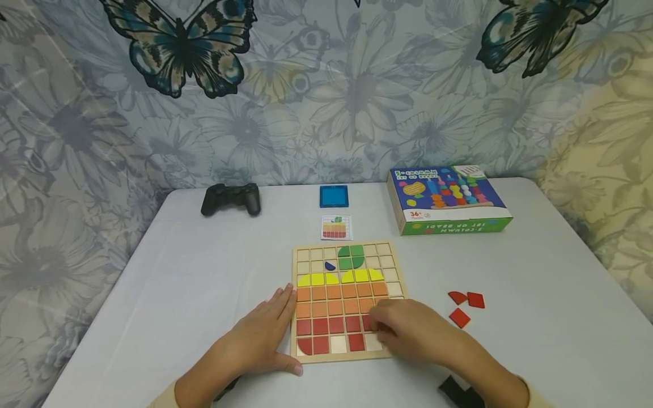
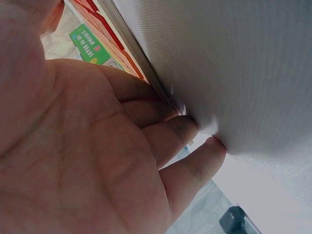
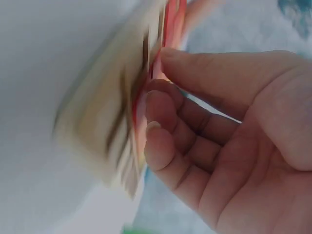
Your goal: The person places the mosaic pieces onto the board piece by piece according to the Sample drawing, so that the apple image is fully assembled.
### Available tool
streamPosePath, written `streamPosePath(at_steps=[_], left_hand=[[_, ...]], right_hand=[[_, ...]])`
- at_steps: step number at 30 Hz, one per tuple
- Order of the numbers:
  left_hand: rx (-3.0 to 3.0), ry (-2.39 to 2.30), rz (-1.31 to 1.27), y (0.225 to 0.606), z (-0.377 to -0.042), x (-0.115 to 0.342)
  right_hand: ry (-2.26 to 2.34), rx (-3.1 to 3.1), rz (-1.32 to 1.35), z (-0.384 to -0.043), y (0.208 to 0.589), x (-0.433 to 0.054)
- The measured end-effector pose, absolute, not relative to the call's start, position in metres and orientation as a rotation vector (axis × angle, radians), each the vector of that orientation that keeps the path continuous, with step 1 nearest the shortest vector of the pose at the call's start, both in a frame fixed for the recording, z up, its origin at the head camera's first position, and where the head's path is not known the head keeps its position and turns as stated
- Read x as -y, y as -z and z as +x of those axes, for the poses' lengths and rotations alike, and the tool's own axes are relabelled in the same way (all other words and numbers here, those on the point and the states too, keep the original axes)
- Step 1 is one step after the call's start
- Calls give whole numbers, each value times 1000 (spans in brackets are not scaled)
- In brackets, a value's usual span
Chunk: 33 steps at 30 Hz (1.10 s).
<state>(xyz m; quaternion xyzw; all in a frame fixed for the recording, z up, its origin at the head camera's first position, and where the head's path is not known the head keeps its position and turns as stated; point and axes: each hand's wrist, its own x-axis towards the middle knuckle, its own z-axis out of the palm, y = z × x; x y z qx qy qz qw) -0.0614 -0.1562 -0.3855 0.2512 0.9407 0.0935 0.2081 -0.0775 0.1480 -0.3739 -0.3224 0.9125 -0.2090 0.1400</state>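
A wooden grid board holds rows of yellow, orange and red tiles, with a green shape near the top and a small dark blue half-round piece. My left hand rests along its left edge, fingers extended and thumb by the lower left corner. In the left wrist view, its fingertips touch the board's side and the white cloth. At the lower right of the grid, my right hand pinches a red tile with curled fingers and thumb. In the right wrist view, its fingertips are against the blurred board; the tile is mostly hidden.
Three loose red pieces lie right of the board. Beyond it are a small pattern card, a blue square tray, a game box and a black game controller. A black object sits beneath the right forearm.
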Motion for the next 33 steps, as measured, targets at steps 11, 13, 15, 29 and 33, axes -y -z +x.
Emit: streamPosePath(at_steps=[11, 13, 15, 29, 33], left_hand=[[-2614, -267, 692, 385, -62, 155], [-2612, -269, 694, 385, -62, 155], [-2611, -273, 693, 385, -62, 155], [-2620, -281, 701, 384, -61, 155], [-2618, -271, 694, 385, -60, 154]], right_hand=[[125, -2992, -506, -71, 379, -242], [138, -3047, -576, -68, 385, -246], [178, -3076, -605, -67, 388, -245], [336, -2986, -755, -72, 370, -188], [439, -2934, -932, -71, 371, -148]])
